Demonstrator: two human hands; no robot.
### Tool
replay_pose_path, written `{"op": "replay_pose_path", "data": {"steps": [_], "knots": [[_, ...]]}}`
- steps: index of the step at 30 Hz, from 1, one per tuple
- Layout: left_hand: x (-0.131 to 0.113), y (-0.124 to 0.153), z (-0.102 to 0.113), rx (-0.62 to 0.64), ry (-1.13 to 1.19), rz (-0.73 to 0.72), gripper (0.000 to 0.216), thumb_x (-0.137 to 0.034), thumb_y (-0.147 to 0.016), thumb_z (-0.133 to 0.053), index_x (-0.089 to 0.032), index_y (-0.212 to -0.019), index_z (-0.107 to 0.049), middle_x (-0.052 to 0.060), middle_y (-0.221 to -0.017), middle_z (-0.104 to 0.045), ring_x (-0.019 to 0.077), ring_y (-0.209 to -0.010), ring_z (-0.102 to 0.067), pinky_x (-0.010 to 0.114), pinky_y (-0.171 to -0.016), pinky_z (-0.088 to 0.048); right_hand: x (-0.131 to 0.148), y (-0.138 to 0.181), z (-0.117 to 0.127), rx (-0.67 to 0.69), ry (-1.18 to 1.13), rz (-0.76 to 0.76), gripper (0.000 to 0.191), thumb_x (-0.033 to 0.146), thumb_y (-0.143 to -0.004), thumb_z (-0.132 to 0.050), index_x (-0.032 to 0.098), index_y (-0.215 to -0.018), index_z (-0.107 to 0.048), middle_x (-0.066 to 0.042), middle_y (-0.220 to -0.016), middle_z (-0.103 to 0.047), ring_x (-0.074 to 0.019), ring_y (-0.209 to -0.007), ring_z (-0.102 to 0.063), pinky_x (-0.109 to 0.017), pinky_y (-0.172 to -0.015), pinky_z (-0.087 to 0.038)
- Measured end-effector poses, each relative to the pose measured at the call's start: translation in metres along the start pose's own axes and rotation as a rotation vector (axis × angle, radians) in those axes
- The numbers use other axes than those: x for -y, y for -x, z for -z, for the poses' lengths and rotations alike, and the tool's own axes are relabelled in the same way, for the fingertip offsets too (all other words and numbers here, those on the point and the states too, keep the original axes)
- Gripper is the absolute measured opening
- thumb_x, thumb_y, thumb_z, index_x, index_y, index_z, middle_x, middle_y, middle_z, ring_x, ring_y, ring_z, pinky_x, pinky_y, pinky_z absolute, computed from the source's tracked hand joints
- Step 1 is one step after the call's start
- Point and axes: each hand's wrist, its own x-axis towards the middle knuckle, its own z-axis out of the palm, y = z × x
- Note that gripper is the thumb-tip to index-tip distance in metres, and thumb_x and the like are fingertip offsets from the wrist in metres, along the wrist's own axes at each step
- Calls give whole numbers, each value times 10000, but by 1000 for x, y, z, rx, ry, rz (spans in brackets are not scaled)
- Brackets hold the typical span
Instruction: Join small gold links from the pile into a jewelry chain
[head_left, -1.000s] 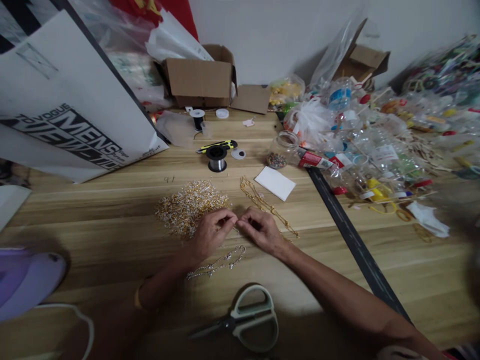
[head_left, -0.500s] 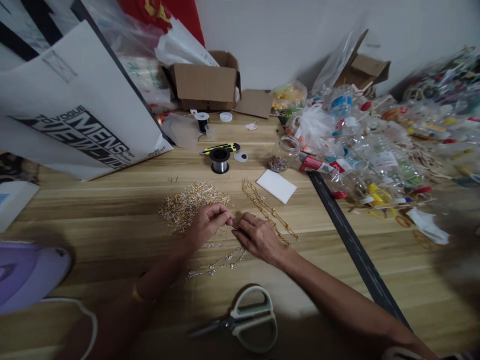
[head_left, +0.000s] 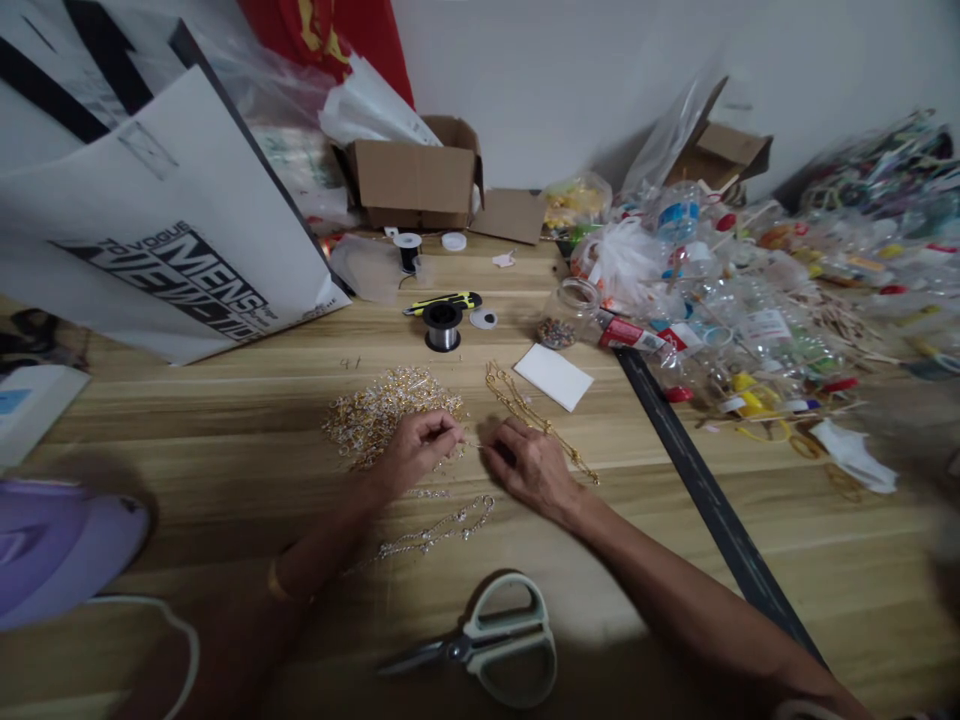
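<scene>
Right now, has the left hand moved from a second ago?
Yes: the left hand has shifted slightly left, judged against the silver wire spool.

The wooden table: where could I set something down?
Bare wood shows left of the glittery heap, between the white bag and the purple object, and right of the black strip, nearer the viewer than the white cloth. It's crowded by the left hand and right hand, where the gold chain and silver chain lie, and at the back right, among plastic bottles.
</scene>
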Motion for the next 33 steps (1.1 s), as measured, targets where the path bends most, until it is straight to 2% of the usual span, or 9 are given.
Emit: {"op": "replay_pose_path", "data": {"steps": [6,12,20,27,31,33], "knots": [[-1,1,0,-29,18,45,212,-299,-763,-556,-151,-611,-543,-13,-589,-551,106,-582,-507,218,-569,-394,-4,-1,1,-27,-137,-40,68,201,-811,-533,177,-814,-597,-38,-813,-622,-136,-653,-527,-236,-566,-333],[-1,-2,1,-68,88,16,199,-306,-757,-555,-152,-634,-583,18,-638,-597,123,-618,-537,231,-583,-433,-4,-3,7,-4,-361,-211,94,211,-795,-525,178,-795,-614,1,-672,-607,-117,-581,-507,-225,-562,-360],[1,-3,-2,-141,108,48,218,-331,-749,-571,-146,-634,-593,13,-603,-612,119,-586,-565,231,-571,-472,-10,-8,5,5,-637,-300,120,238,-793,-528,138,-760,-587,0,-673,-560,-107,-608,-490,-214,-567,-383],[5,0,-6,-163,44,8,190,-304,-767,-577,-151,-656,-590,-6,-588,-599,106,-559,-556,208,-547,-453,-11,-8,4,-123,-742,-337,166,299,-827,-517,143,-846,-569,-5,-690,-546,-108,-600,-476,-215,-539,-375],[8,1,-9,-138,-2,-27,190,-291,-789,-563,-152,-665,-597,-5,-591,-596,105,-562,-550,205,-556,-445,-4,-7,12,-291,-797,-312,150,287,-823,-512,166,-912,-514,-28,-843,-555,-112,-657,-505,-220,-572,-407],[7,2,-11,-118,-32,-41,189,-293,-796,-556,-154,-677,-599,-6,-600,-596,108,-572,-551,206,-562,-441,1,-5,15,-302,-747,-257,151,264,-826,-506,179,-951,-510,-33,-888,-556,-106,-637,-496,-215,-535,-394]]}}
